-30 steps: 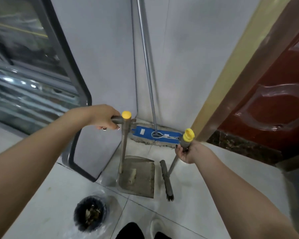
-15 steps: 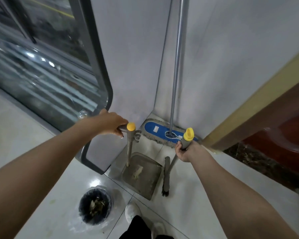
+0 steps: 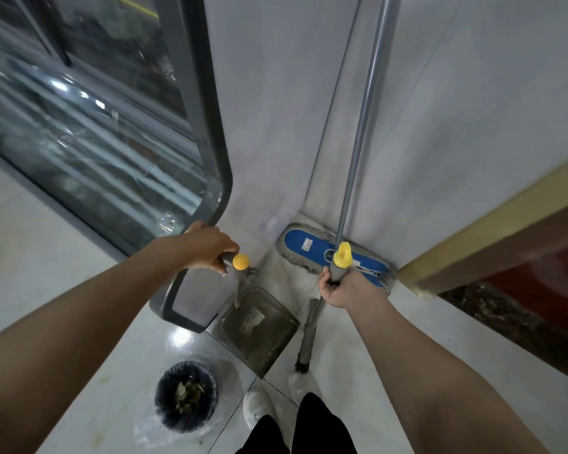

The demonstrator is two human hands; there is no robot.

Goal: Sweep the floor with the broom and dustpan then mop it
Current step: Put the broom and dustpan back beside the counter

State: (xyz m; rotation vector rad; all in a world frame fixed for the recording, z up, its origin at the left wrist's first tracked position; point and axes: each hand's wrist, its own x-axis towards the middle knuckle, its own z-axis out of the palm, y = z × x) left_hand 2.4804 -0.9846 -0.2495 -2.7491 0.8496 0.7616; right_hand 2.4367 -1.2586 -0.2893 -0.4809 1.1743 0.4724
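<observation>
On my feed the left hand is curled round the grey grip at the top of the dustpan's upright handle, fingers wrapped over it, just behind its round yellow cap; the dustpan itself sits on the pale tiled floor below that hand, its tray dusty, with a small pale scrap lying in it; its back edge is close to the lower corner of a grey-framed glass cabinet. The right hand is closed tight round the broom handle just under its yellow tip; the broom slants down from that fist, and its dark bristle head lies low by the tiles just beside the right edge of the dustpan; I cannot tell whether the two touch. The mop stands in the corner of the walls beyond both hands; its flat blue head with a grey fringe rests on the floor against the wall, and its long metal pole runs up out of the top of my view. Near the bottom, left of the dustpan, a small round bin with a dark liner holds leafy rubbish; a clear plastic sheet spreads under it. Two white shoes and dark trouser legs show at the bottom edge; the toe of one shoe is close to the broom's bristles. A tan door frame runs along the right.
</observation>
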